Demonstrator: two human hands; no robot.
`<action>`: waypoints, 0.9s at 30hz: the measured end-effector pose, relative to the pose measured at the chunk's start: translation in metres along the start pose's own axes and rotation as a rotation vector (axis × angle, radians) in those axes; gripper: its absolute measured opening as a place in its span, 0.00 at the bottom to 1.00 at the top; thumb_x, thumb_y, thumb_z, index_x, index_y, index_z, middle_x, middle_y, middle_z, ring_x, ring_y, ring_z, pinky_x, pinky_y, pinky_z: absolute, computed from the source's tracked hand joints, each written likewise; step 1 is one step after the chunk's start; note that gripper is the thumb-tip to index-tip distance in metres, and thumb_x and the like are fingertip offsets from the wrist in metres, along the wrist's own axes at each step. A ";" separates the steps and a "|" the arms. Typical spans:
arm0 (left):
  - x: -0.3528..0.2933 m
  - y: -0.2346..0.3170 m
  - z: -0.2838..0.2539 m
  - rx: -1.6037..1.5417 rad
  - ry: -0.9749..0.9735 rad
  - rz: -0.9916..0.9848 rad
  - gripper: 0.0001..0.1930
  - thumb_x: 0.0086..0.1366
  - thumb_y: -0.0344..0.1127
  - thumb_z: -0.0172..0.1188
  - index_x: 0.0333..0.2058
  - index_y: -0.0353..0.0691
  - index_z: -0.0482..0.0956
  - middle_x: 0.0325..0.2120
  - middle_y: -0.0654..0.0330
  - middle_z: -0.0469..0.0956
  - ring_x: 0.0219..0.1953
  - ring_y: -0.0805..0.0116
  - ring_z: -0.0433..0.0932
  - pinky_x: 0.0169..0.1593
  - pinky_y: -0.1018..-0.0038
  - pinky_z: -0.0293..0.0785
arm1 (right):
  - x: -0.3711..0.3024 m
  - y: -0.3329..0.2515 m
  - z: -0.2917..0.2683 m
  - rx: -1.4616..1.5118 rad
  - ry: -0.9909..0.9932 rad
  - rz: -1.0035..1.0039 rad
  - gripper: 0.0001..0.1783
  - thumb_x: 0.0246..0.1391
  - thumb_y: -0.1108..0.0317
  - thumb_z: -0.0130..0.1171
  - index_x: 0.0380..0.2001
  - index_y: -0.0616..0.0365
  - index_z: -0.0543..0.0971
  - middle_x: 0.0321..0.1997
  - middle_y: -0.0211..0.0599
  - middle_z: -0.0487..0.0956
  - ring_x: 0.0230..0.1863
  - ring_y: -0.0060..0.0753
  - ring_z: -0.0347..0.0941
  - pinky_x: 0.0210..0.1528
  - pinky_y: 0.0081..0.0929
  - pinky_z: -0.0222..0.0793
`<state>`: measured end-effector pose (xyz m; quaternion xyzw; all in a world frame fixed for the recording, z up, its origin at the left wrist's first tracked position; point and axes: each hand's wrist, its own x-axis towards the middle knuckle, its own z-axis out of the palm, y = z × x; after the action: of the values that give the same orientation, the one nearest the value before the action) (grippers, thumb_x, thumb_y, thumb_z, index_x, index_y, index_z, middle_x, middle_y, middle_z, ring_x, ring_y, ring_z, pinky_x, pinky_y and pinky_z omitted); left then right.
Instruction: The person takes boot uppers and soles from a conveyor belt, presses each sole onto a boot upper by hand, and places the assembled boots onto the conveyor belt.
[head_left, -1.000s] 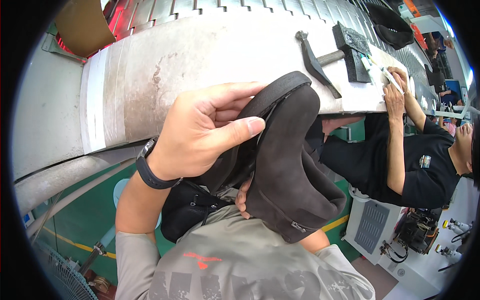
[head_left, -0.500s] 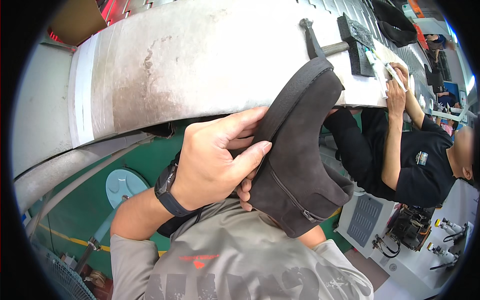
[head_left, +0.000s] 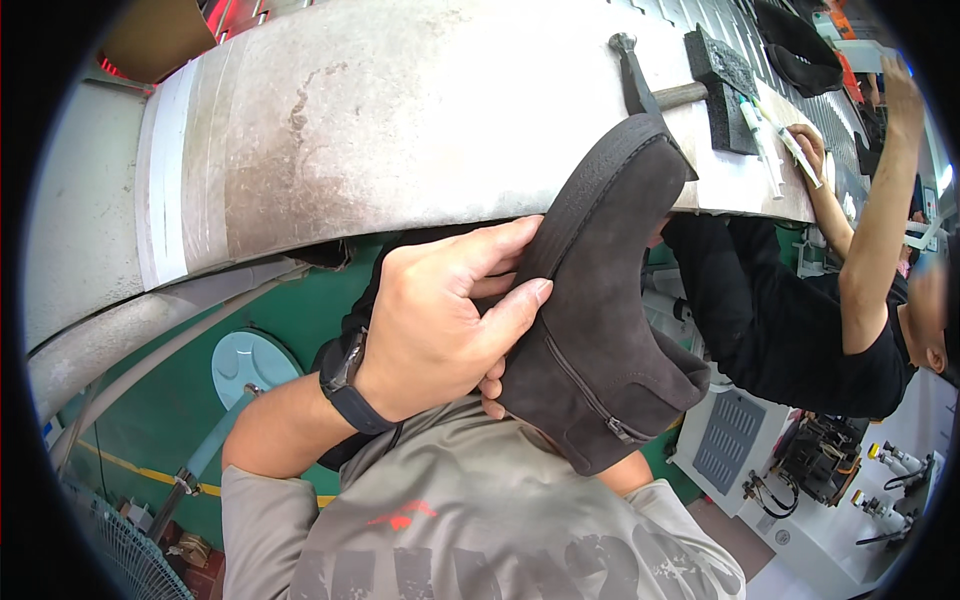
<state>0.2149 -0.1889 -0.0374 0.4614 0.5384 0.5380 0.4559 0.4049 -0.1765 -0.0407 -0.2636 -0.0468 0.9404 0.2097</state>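
Observation:
A dark grey suede ankle boot (head_left: 600,290) is held tilted in front of my chest, its side zip closed and its black sole facing the upper left. My left hand (head_left: 450,310) is closed on the sole edge near the heel, thumb on the boot's side and forefinger along the sole. Behind the boot most of my right hand (head_left: 493,388) is hidden; what appear to be its fingertips curl round the heel, and part of its forearm shows below the boot.
Beyond the boot, a hammer (head_left: 632,75) and a black block (head_left: 722,90) lie on the pale worktable (head_left: 400,120). Syringe-like tubes (head_left: 765,145) are beside the block. A co-worker in black (head_left: 830,340) is at the right, near a white machine (head_left: 735,440).
The co-worker has raised one arm toward the upper right; the other hand stays by the tubes. My hands and the boot have hardly shifted.

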 end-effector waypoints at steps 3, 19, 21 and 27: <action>0.002 0.010 0.000 0.200 -0.026 0.037 0.20 0.68 0.20 0.65 0.59 0.26 0.80 0.44 0.47 0.89 0.44 0.67 0.90 0.46 0.75 0.85 | 0.001 -0.003 0.001 -0.029 0.004 -0.011 0.32 0.75 0.45 0.52 0.67 0.59 0.68 0.52 0.42 0.79 0.44 0.34 0.82 0.44 0.34 0.82; 0.035 0.034 -0.011 0.132 -0.191 0.312 0.66 0.58 0.42 0.80 0.79 0.28 0.35 0.69 0.38 0.68 0.69 0.52 0.72 0.73 0.61 0.63 | -0.008 -0.016 0.021 -0.588 0.150 -0.260 0.41 0.75 0.34 0.44 0.71 0.60 0.66 0.56 0.41 0.79 0.50 0.36 0.82 0.50 0.35 0.82; 0.039 0.042 -0.019 0.101 -0.228 0.235 0.66 0.59 0.41 0.79 0.79 0.28 0.35 0.69 0.39 0.68 0.68 0.52 0.73 0.73 0.61 0.63 | -0.003 -0.010 -0.022 -0.763 0.092 -0.417 0.48 0.74 0.27 0.35 0.73 0.62 0.64 0.56 0.42 0.82 0.54 0.40 0.82 0.57 0.36 0.78; 0.052 0.034 -0.016 0.133 -0.017 0.532 0.73 0.51 0.48 0.87 0.79 0.34 0.37 0.71 0.29 0.62 0.66 0.48 0.76 0.67 0.57 0.74 | 0.009 -0.016 -0.035 -0.693 0.171 -0.309 0.44 0.72 0.32 0.42 0.70 0.63 0.66 0.55 0.46 0.82 0.54 0.44 0.82 0.56 0.38 0.78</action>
<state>0.1913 -0.1401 -0.0029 0.6199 0.4285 0.5984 0.2720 0.4215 -0.1592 -0.0718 -0.3862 -0.3832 0.8008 0.2505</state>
